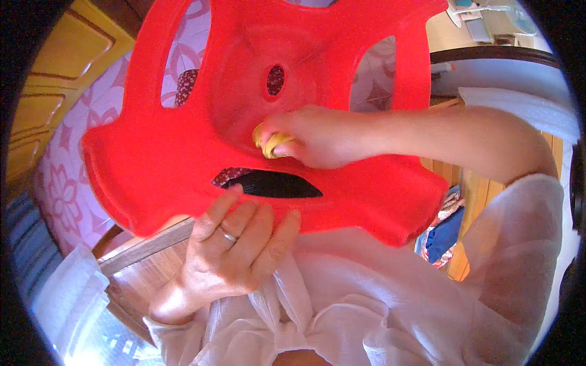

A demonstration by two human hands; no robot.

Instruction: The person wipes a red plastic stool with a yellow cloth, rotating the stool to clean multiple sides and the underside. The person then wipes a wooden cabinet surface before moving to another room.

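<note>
A red plastic chair with cut-out openings fills the middle of the view, close in front of my body. My left hand, with a ring on one finger, grips the chair's near edge just below a long slot. My right hand holds a crumpled yellow cloth against the chair's recessed middle, between the slot and a small oval hole. Part of the cloth is hidden inside the fist. Dark patterned fabric and something black show through the slot.
Wooden panelled doors stand at the upper left, beside a floor with a pink flower pattern. Folded fabric lies low at the right. A dark-rimmed surface with small items beyond it is at the upper right.
</note>
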